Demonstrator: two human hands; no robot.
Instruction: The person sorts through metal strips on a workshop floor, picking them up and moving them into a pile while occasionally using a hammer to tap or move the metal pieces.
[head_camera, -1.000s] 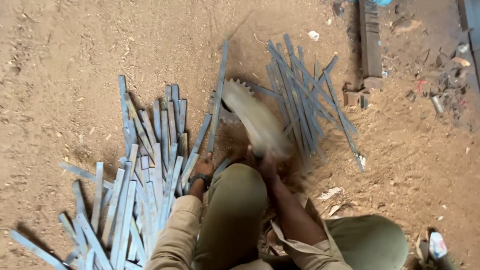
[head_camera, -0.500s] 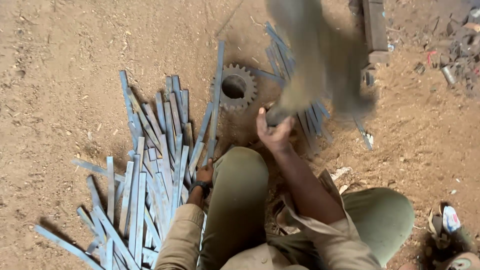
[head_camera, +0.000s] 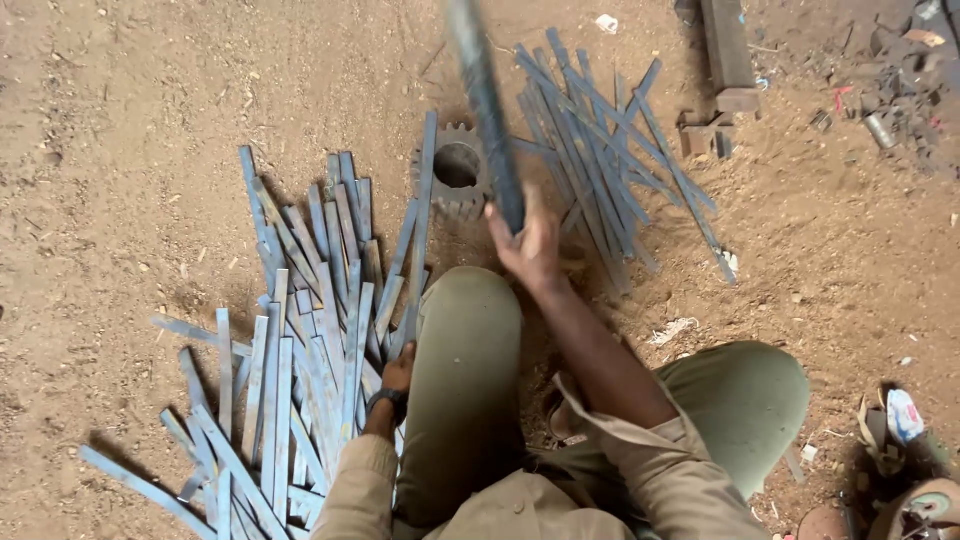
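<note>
My right hand (head_camera: 530, 245) is shut on a long dark tool handle (head_camera: 485, 110). The handle rises blurred toward the top of the view, and its head is out of frame. My left hand (head_camera: 398, 372), beside my left knee, grips the near end of a flat grey metal strip (head_camera: 420, 220). The strip's far end lies across a toothed metal gear wheel (head_camera: 455, 175) set in the dirt. The tool is held up, apart from the gear.
A fan of several flat metal strips (head_camera: 300, 360) lies on the dirt to my left. A second pile of strips (head_camera: 600, 140) lies right of the gear. A metal bar (head_camera: 728, 50) and scrap (head_camera: 890, 70) sit at the upper right, sandals (head_camera: 900, 430) at the lower right.
The tool was a blur low over the gear a second ago. It then swung up and right, and now stands raised above my right hand. My left hand has kept hold of the strip.
</note>
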